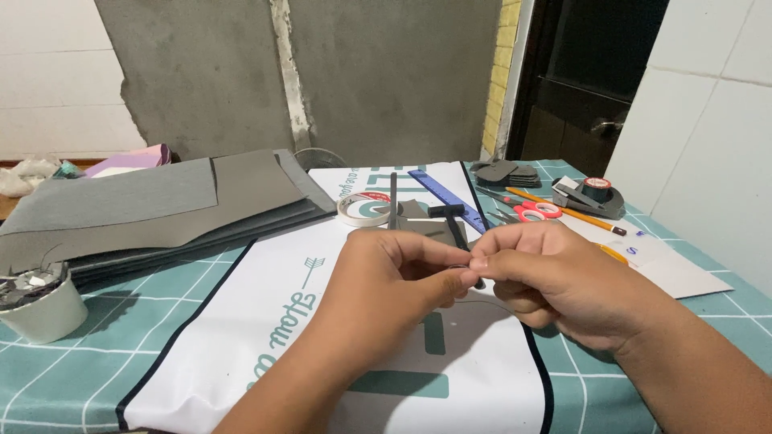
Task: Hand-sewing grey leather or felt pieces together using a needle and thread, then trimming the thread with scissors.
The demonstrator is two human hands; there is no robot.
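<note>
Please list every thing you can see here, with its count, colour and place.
grey sheets: a stack, grey, far left of table
cup: one, white, left edge, holding scraps
tape roll: one, white, centre back
ruler: one, blue, centre back
scissors: one, red handles, right back
pencil: one, orange, right back
tape dispenser: one, grey, far right
white cloth: one, white with green marks, under the hands
small grey piece: one, pinched between both hands
left hand: one, centre
right hand: one, centre right
</note>
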